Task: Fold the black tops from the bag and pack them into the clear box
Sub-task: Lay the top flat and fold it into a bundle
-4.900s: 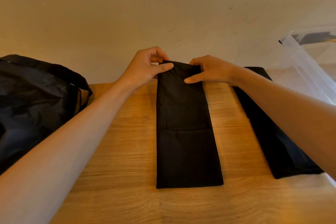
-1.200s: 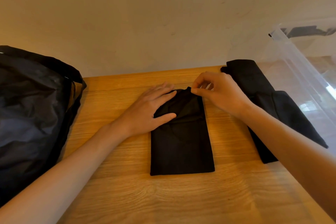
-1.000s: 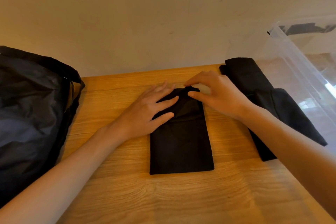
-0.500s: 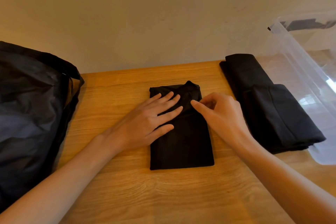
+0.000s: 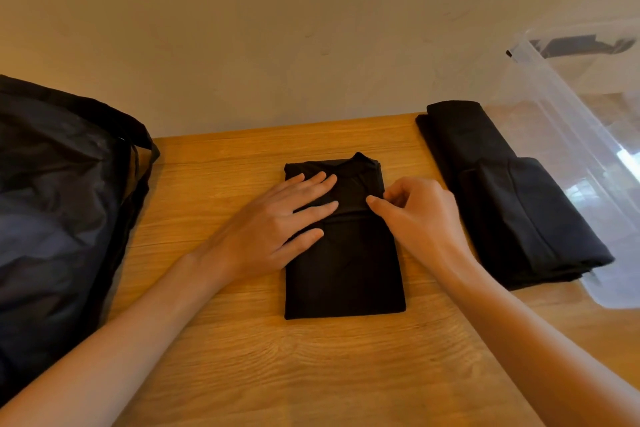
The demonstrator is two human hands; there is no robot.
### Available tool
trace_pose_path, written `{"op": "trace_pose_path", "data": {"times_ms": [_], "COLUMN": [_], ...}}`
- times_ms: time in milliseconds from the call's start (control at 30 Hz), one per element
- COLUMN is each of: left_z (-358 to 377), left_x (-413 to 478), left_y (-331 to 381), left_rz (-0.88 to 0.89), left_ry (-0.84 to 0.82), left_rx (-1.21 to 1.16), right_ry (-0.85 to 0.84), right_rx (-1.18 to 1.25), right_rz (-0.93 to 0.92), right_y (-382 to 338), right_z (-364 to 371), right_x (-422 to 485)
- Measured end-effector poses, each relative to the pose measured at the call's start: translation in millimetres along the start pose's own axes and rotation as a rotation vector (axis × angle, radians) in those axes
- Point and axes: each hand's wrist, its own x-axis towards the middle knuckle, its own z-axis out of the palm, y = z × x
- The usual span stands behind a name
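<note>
My left hand [image 5: 270, 229] lies flat, fingers straight and spread, pressing the folded black top [image 5: 346, 281] beneath them. My right hand [image 5: 426, 222] is curled, thumb and fingers pinching that top's right edge. Right of those fingers lies a second folded top [image 5: 519, 204], beside the clear box [image 5: 571, 121].

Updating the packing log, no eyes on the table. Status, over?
Left hand flat on the folded black top. Right hand pinches its right edge. Second folded top lies between it and the clear box.
</note>
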Motion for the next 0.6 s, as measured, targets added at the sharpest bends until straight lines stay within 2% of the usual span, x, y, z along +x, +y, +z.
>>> {"op": "trace_pose_path", "data": {"times_ms": [167, 333, 467, 600], "left_z": [1.6, 3.1, 0.7, -4.3], "left_x": [-6.6, -7.4, -6.6, -4.6], "left_y": [-0.7, 1.2, 2.8, 7.2], "left_rz": [0.010, 0.018, 0.024, -0.063], "left_ry": [0.060, 0.026, 0.031, 0.091], "left_rx": [-0.022, 0.006, -0.010, -0.077], "right_ry": [0.007, 0.062, -0.008, 0.007], "right_rx": [0.025, 0.073, 0.024, 0.112], "right_rz": [-0.027, -0.139, -0.127, -0.135], "right_y": [3.9, -4.1, -11.2, -7.8], "right_z": [-1.1, -2.1, 5.7, 9.0], "right_x": [0.6, 18.0, 41.3, 48.8]}}
